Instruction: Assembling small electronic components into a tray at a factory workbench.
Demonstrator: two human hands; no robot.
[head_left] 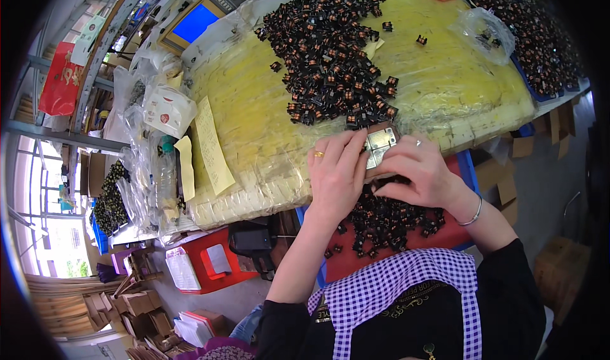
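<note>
My left hand and my right hand meet at the table's near edge around a small silver metal block with a grid face. Both hands grip it, fingers curled over its sides. Just beyond it lies a large heap of small black and copper wound parts on the yellow plastic-wrapped table top. Below my hands, a red tray on my lap holds more of the same small parts.
A yellow paper slip lies at the table's left edge beside a plastic bottle and bags. A blue-screened device stands at the far left. A clear bag and another tray of parts sit far right. A red crate is on the floor.
</note>
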